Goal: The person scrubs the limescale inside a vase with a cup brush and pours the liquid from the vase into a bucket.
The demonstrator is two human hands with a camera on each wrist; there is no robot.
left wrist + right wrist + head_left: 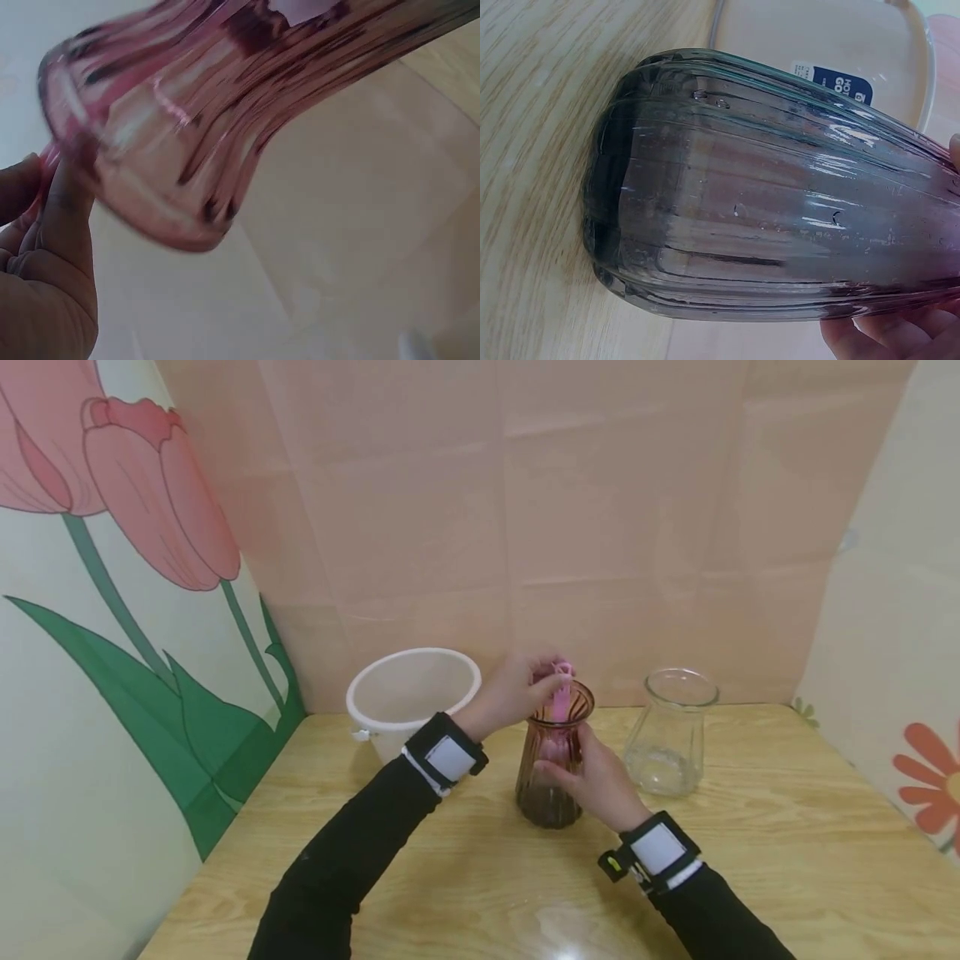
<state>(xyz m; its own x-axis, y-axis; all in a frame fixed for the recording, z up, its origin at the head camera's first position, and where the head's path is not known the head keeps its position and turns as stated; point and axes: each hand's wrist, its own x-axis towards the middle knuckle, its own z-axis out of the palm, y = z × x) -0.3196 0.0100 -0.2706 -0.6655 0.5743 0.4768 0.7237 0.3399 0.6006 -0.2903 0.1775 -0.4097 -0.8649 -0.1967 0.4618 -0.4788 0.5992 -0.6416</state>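
Observation:
A ribbed glass vase (551,789), brownish-pink at its flared rim and smoky grey at the base, stands upright on the table. My right hand (603,783) grips its side, thumb in front; a few of those fingers (870,337) show in the right wrist view. Above the rim my left hand (517,687) pinches a pink handle (561,702) that reaches down into the vase's mouth. Through the glass a pale pinkish shape shows, but its kind is unclear. In the left wrist view, the pinching fingers (67,210) are beside the rim.
To the left stands a cream bucket (412,727) with a white rim, partly behind my left forearm; a dark label (844,84) is on its side. A clear glass vase (671,735) stands at the right. Walls border the wood-grain table (480,893) behind and at both sides.

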